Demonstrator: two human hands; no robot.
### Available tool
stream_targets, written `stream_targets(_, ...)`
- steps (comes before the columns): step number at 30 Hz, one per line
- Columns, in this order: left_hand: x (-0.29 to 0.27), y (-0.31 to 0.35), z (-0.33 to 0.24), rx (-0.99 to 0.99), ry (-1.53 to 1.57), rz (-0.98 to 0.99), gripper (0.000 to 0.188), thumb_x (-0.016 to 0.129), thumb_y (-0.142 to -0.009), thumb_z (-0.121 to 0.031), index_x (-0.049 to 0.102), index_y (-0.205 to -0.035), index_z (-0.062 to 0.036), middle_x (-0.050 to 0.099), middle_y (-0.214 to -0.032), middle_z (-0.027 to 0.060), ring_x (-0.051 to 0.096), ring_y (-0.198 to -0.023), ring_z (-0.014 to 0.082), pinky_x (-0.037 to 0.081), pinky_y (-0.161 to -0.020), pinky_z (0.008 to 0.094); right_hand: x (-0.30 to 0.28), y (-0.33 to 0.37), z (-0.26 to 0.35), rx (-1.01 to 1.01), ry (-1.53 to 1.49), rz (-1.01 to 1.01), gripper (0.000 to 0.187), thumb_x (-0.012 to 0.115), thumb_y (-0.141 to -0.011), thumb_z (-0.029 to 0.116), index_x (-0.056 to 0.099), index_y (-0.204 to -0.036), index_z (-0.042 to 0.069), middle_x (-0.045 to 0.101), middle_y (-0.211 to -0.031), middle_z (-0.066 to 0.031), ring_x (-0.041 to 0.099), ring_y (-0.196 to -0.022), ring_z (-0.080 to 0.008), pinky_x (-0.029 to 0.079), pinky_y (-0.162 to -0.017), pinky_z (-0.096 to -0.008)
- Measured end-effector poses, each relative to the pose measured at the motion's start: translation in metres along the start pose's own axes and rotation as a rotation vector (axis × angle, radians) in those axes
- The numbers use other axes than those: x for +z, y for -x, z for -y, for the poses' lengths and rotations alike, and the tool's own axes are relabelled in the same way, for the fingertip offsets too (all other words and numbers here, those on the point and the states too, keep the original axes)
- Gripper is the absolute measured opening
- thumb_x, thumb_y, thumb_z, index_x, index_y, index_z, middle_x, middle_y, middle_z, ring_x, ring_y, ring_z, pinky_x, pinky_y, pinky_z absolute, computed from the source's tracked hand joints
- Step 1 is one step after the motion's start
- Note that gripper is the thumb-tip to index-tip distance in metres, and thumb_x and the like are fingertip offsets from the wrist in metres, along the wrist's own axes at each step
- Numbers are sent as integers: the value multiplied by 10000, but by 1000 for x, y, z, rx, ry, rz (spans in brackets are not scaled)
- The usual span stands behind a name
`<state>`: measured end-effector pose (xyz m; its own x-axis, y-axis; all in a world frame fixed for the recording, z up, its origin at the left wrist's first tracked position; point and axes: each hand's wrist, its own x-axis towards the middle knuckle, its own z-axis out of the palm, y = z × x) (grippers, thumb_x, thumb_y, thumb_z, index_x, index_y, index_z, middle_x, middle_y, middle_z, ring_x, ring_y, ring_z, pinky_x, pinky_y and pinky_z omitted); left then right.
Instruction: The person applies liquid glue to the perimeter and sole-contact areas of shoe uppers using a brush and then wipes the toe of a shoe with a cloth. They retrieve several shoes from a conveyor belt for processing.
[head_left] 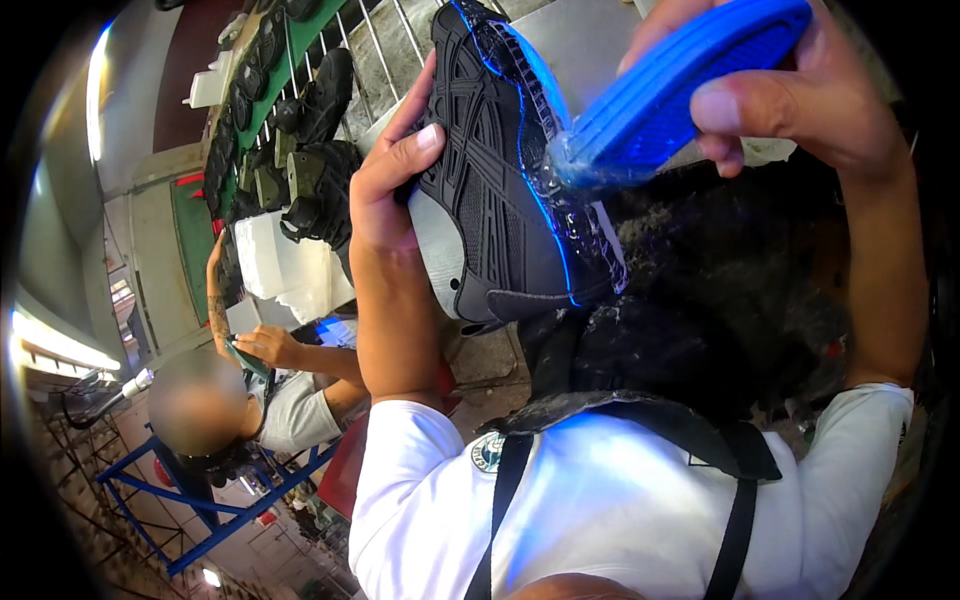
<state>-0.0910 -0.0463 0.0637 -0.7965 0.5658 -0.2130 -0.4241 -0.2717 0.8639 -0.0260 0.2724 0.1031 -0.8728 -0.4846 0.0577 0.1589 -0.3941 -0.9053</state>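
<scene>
Right fingers (742,105) stood closed round a brush (655,100), left fingers (398,168) clasped a shoe (485,160); I judged coating underway, the next stroke calling for even pressure.

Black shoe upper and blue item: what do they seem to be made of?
Black shoe upper: probably textile mesh, matte, with woven-looking texture between raised, rubbery-looking ribs. Blue item: probably moulded plastic or rubber, judging by its even colour, ridges and slight sheen. Its lower end carries something translucent and glossy, perhaps adhesive.
</scene>
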Motion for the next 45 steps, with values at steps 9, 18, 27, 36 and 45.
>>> stream_targets(9, 2, 4, 3, -11, 6, -112, 758, 595, -881, -110, 304, -1566, 31, 538, -1442, 234, 587, -1287, 328, 447, -1122, 417, -7, 0, 13, -435, 706, 464, 285, 764, -830, -13, 700, -1077, -140, 729, -1004, -229, 723, -811, -198, 565, -694, -266)
stream_targets(18, 2, 9, 12, -49, 184, -217, 623, 556, -955, -104, 375, -1540, 12, 583, -1411, 185, 619, -1242, 284, 477, -1091, 404, -13, 10, 5, -465, 716, 402, 279, 756, -836, -19, 702, -1085, -135, 718, -1029, -243, 719, -844, -222, 561, -725, -276)
stream_targets(27, 1, 22, 16, -141, 562, 17, 398, 528, -1000, -148, 558, -1344, 48, 673, -1242, 225, 694, -1091, 329, 555, -1002, 458, -16, 6, 25, -413, 695, 413, 275, 749, -842, -26, 705, -1093, -129, 707, -1054, -256, 715, -877, -246, 557, -756, -286)
stream_targets(36, 1, 44, 26, -317, 680, -187, 346, 500, -1022, -224, 612, -1224, 35, 696, -1145, 213, 703, -967, 333, 595, -871, 463, -22, -18, 55, -383, 691, 518, 271, 742, -848, -32, 707, -1101, -124, 696, -1080, -269, 712, -910, -270, 553, -787, -296)
stream_targets(45, 40, 85, 22, -538, 951, -157, 545, 546, -987, -409, 524, -1285, 46, 558, -1012, 258, 543, -776, 238, 515, -556, 224, -23, -54, 62, -408, 689, 680, 268, 734, -855, -38, 710, -1109, -118, 685, -1105, -283, 708, -943, -294, 549, -817, -306)
